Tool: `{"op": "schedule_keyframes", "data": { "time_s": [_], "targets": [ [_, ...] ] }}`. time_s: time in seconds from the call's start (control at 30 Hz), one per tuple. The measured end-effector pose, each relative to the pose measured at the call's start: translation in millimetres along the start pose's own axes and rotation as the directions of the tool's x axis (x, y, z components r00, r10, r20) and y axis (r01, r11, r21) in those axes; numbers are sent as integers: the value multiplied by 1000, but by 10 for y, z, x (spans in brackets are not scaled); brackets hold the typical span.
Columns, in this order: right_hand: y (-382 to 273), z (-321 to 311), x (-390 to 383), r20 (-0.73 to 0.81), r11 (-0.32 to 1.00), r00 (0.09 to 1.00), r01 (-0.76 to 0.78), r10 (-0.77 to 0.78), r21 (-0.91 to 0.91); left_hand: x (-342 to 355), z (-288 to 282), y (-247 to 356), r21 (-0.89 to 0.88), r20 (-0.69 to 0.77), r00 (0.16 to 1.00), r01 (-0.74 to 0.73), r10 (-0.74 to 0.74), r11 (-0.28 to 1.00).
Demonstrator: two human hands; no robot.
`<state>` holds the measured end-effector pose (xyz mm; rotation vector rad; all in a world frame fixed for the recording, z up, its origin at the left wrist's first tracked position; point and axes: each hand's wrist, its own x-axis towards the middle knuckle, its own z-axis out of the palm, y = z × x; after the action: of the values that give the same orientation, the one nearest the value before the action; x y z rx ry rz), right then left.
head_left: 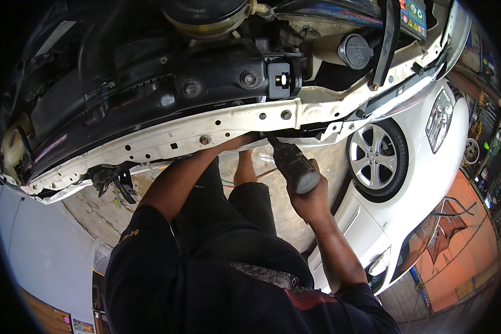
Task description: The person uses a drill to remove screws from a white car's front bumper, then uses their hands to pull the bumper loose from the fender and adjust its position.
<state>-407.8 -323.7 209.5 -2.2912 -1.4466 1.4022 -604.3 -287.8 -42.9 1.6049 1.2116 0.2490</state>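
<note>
At centre frame the right hand [312, 195] is gripping a black screwdriver handle [295, 166], angling its tip up beneath the white front crossmember [167, 136] to reach a fastener, while the left hand, probably steadying something, is reaching behind that panel, its grip hidden.

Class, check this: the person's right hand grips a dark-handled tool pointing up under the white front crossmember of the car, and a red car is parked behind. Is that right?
Not quite. In the head view the right hand does grip the dark-handled tool under the white crossmember, but the parked car is white, not red.
</note>
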Motion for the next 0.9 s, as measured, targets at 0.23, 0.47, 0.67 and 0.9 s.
{"op": "schedule_keyframes", "data": {
  "time_s": [0.23,0.47,0.67,0.9],
  "targets": [
    [-31,-12,0,1,1000,1000,-29,29,1,-187,-29,-101,-16,-42,998,55,-56,998],
    [-8,-12,21,-5,998,999,48,-48,-28,-85,-87,271,-182,30,978,206,-204,961],
    [-1,-12,18,-5,1000,1000,5,-5,9,-112,-69,214,-150,21,980,199,-199,968],
    [29,-16,-16,27,997,997,-75,74,12,-79,-17,14,-454,145,947,320,-286,831]
  ]
}}
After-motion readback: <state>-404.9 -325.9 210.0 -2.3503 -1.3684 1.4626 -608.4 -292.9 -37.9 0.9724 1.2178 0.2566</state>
